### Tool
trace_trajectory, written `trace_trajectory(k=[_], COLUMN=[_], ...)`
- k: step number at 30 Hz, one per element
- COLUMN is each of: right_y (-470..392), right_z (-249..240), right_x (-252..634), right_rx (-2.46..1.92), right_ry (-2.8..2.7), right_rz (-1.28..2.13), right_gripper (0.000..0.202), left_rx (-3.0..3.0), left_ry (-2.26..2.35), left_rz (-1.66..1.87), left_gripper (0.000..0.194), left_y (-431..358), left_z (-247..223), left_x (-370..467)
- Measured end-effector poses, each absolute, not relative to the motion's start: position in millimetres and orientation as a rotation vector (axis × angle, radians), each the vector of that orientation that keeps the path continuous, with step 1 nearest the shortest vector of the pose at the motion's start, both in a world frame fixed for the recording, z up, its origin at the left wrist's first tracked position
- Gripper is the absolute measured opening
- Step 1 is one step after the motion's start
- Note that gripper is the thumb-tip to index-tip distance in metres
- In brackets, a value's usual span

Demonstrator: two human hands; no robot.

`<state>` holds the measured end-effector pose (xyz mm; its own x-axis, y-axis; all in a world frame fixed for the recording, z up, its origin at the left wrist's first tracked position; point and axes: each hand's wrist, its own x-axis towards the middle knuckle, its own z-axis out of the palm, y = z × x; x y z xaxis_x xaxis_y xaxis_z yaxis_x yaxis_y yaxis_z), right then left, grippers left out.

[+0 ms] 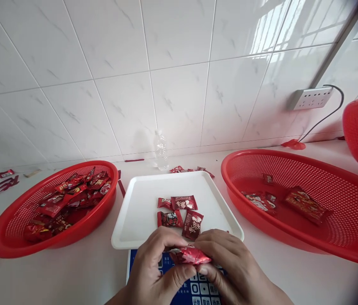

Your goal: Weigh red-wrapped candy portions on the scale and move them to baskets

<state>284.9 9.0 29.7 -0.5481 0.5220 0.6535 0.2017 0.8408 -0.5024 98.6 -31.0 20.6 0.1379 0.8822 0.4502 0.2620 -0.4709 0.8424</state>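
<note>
Between my left hand (160, 267) and my right hand (229, 262) is a shiny red snack packet (191, 255), pinched by the thumbs and fingers of both. They hold it above the blue keypad (194, 288) of a weighing scale, partly covering the keys. Just beyond my fingers lies the scale's white tray (137, 216). On it rest several small wrapped snacks: a brown-red packet (184, 202), a tilted brown-red packet (192, 224), a red packet with a dark label (169, 218) and a smaller red one (165, 203).
At left, a red basket (4, 237) holds a heap of wrapped snacks. A larger red basket (229, 186) at right holds a few packets. A clear bottle (161, 152) stands by the tiled wall, near loose packets (188, 169). A power strip (312, 98) hangs at right.
</note>
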Motion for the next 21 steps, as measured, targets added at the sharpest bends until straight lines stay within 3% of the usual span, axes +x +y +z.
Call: trace_trajectory(k=[7,14,18,21], right_y=[7,16,17,18], right_z=[26,20,18,15], right_x=[277,281,278,277], right_rx=[-0.509,-0.628,-0.68,-0.712], right_ry=[-2.163,-2.157,-2.251,-2.268], right_rz=[0.501,0.12,0.08,0.089], right_gripper=[0.03,0.021,0.022,0.02], left_rx=[1.889,1.966,2.168,2.394], left_ry=[1.145,1.646,1.796,1.821], left_rz=[1.366,1.338,1.279,1.378], left_gripper=[0.02,0.017,0.018,0.008], left_y=[-36,-28,-18,-15], left_z=[19,16,14,16], left_x=[87,75,72,72])
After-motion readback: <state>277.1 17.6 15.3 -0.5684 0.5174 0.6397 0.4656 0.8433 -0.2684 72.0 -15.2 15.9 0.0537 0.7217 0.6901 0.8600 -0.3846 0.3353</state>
